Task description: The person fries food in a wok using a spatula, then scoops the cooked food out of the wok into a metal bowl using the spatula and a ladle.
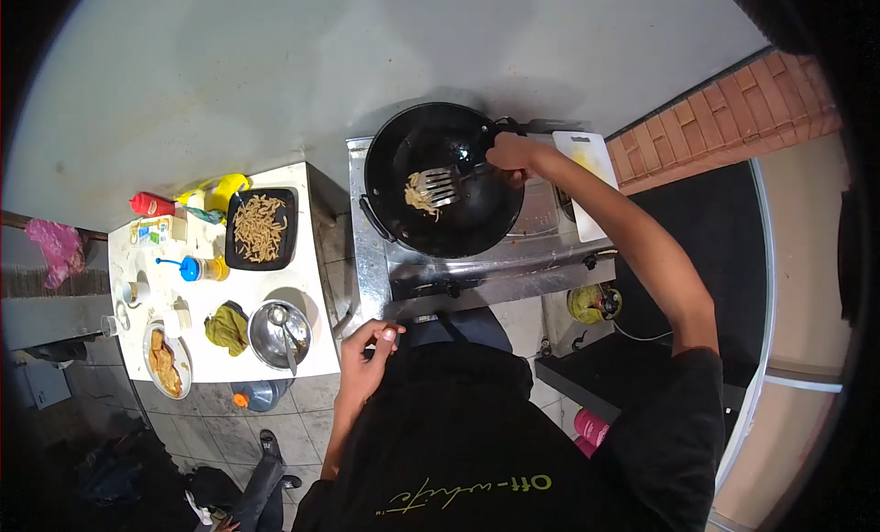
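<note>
A large black wok (458,230) sits on the metal stove (371,266). My right hand (515,158) is closed around the handle of a slotted metal spatula (442,186), whose head lies inside the wok. Light-coloured food (420,195) touches the spatula's slotted end. Near my waist, in front of the stove, my left hand (368,347) has curled fingers with the thumb against them; whether anything small is between them cannot be made out.
On the white table (266,372) at left are a black tray (261,228) of food strips, a steel bowl (280,335), a plate (167,360) and bottles. A white cutting board (587,179) lies right of the wok. Another person's leg (261,486) shows at lower left.
</note>
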`<state>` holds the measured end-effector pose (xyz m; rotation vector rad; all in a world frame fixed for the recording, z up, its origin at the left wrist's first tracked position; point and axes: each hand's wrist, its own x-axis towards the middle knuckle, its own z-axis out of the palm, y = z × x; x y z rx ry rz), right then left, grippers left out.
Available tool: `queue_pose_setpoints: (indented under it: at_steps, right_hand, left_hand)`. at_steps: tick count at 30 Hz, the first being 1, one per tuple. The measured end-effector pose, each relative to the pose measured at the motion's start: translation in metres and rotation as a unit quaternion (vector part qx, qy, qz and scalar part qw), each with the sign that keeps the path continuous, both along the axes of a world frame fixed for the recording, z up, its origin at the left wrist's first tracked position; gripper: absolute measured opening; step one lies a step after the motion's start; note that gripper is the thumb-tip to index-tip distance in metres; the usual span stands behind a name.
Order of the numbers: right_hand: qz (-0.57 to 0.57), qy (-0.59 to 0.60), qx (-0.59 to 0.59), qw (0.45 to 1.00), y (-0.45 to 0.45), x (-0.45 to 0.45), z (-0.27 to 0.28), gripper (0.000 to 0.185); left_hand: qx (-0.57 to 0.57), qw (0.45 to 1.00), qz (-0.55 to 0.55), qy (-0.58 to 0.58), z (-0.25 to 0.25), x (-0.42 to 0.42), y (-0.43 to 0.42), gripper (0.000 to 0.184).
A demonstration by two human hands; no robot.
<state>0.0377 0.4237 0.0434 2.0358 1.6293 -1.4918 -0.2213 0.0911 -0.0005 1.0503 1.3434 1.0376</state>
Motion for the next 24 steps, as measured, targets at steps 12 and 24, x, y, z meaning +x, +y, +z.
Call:
queue_pose_setpoints:
  at_steps: [12,24]
  right_hand:
    - [0.179,-0.019,0.372,0.911,-0.116,0.014,0.028,0.03]
    - [0.076,-0.084,0.402,0.909,-0.198,-0.001,-0.044,0.039]
  left_hand:
    - [-0.012,1.0,-0.02,0.013,0.009,-0.023,0.017,0.026]
    - [-0.002,0.999,-0.025,0.024,0.004,-0.026,0.013,0.026]
